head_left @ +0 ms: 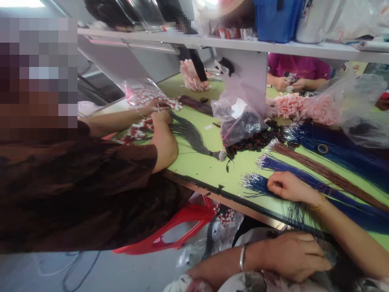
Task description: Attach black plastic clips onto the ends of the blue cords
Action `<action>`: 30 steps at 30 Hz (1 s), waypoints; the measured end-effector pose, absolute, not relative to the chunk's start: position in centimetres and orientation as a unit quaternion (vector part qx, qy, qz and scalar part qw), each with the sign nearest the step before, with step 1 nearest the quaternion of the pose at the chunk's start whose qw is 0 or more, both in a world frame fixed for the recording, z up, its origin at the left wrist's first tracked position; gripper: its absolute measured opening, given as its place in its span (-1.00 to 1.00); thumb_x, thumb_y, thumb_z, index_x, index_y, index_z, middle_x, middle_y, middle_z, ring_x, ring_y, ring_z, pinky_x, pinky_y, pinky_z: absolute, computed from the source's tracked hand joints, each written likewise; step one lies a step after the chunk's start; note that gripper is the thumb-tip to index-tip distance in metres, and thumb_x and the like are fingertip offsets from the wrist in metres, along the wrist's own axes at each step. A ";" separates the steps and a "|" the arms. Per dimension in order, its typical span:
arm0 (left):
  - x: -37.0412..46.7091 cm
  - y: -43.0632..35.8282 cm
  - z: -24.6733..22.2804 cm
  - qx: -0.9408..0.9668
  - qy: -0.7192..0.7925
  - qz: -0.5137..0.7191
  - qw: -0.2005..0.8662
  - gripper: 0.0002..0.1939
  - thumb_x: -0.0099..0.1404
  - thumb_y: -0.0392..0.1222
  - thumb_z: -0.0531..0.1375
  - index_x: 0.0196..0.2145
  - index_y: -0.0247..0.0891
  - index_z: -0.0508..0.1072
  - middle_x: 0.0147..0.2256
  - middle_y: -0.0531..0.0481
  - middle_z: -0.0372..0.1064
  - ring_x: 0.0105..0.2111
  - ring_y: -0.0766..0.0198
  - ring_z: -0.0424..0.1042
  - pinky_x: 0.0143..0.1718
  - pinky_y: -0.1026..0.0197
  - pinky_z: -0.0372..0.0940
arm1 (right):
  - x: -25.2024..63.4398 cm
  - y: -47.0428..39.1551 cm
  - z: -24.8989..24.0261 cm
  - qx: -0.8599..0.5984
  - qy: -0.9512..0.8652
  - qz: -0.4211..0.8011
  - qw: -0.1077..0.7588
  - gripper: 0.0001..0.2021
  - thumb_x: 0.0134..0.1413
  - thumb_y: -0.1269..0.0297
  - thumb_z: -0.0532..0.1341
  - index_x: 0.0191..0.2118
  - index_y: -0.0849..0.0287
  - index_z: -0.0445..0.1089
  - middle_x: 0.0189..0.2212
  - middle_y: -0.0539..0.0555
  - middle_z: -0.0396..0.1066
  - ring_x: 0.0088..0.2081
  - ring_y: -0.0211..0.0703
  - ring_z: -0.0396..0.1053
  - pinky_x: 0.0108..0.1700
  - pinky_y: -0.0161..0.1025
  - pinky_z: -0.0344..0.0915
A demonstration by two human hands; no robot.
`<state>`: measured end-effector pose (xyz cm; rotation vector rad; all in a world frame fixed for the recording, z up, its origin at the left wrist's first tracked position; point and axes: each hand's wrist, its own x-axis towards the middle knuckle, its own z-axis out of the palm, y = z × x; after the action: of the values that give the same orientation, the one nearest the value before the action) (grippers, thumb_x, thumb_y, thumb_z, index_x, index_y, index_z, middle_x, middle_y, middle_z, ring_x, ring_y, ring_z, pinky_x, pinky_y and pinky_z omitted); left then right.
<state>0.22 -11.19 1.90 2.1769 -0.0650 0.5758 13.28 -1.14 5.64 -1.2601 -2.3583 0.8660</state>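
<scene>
My right hand (pixel 284 185), with a gold bracelet at the wrist, lies at the table's front edge. Its fingers are curled onto a bundle of dark blue cords (pixel 258 182), close to the silver metal ends. Loose cord strands (pixel 299 215) hang over the edge below it. My left hand (pixel 294 255), behind a silver bangle (pixel 242 258), is over my lap, back upward. Its fingers are bent and close together; whatever they hold is hidden. Beyond my right hand lie another blue bundle (pixel 275 165) and a brown bundle (pixel 310 158), both silver-tipped.
At left a co-worker's hands (pixel 161 111) handle grey cords (pixel 191 132). Black pieces (pixel 258 140) and a plastic bag (pixel 240 117) lie mid-table. Across, another person's hands (pixel 291 84) work behind pink pieces (pixel 294 105). A shelf (pixel 212 42) overhangs; a red stool (pixel 170 227) stands below.
</scene>
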 end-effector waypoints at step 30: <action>-12.9 8.9 1.0 0.816 0.557 0.153 -0.028 -0.58 0.15 -0.45 0.00 -0.07 -0.24 0.39 -0.31 -0.19 0.43 -0.20 -0.01 0.28 -0.23 0.01 0.16 | 11.8 -0.5 4.1 -0.481 -0.765 0.388 0.182 -0.93 -0.10 0.43 0.13 -0.52 0.19 0.23 -0.62 -0.07 0.21 -0.55 -0.35 0.07 -0.46 -0.36 0.01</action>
<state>-12.86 8.92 0.96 2.6094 1.7830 0.4902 11.79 -0.47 4.09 -1.3583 -2.1591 1.0943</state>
